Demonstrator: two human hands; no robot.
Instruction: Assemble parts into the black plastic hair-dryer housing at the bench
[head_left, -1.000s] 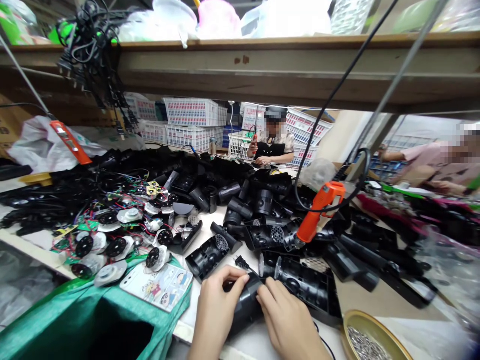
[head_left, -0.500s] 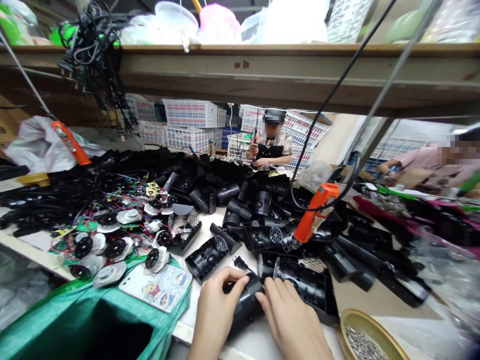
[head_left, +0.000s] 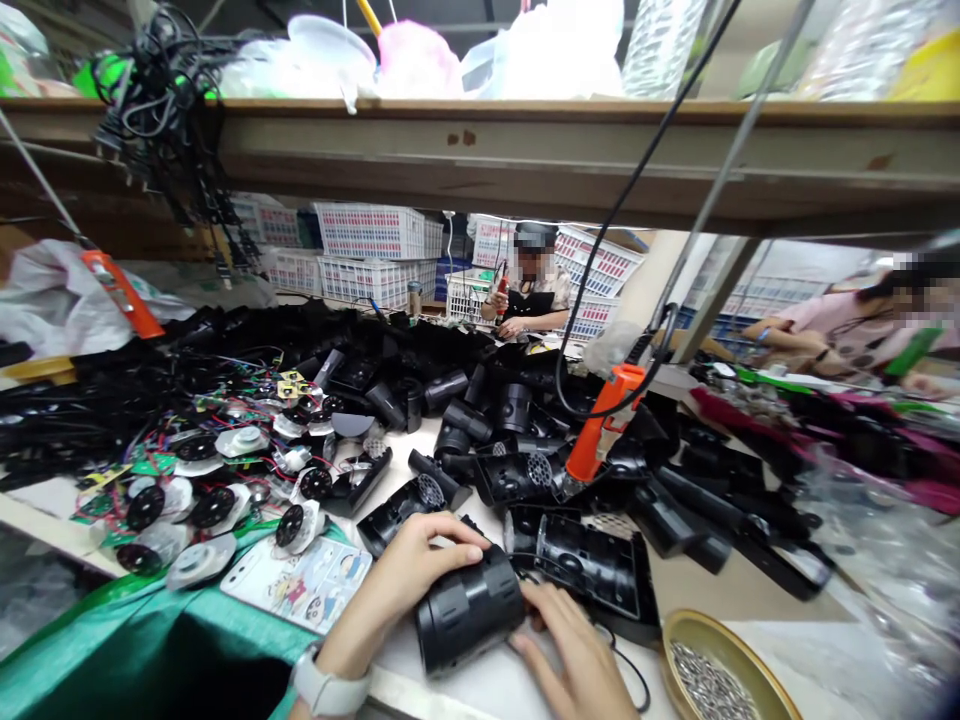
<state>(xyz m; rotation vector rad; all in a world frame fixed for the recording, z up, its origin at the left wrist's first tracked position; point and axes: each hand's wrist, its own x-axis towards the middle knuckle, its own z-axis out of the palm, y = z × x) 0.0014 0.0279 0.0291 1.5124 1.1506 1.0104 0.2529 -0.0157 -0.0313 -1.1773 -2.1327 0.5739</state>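
My left hand (head_left: 405, 570) is curled round the far left side of a black plastic hair-dryer barrel (head_left: 469, 610) lying near the front edge of the bench. At the barrel's right end my right hand (head_left: 574, 655) rests with its fingers pressed against it. A black half-shell (head_left: 592, 575) lies just behind and to the right of the barrel. An orange electric screwdriver (head_left: 600, 425) hangs on its cable above the pile of black shells (head_left: 480, 400).
Motor fans with coloured wires (head_left: 225, 450) cover the left of the bench. A phone with a cartoon case (head_left: 300, 585) lies on green cloth (head_left: 150, 650). A brass dish of screws (head_left: 712, 675) sits front right. Two other people work behind and to the right.
The barrel has been turned and drawn towards me, so its full side shows. My left hand has slid up over it and my right hand has dropped lower. The view shifted left.
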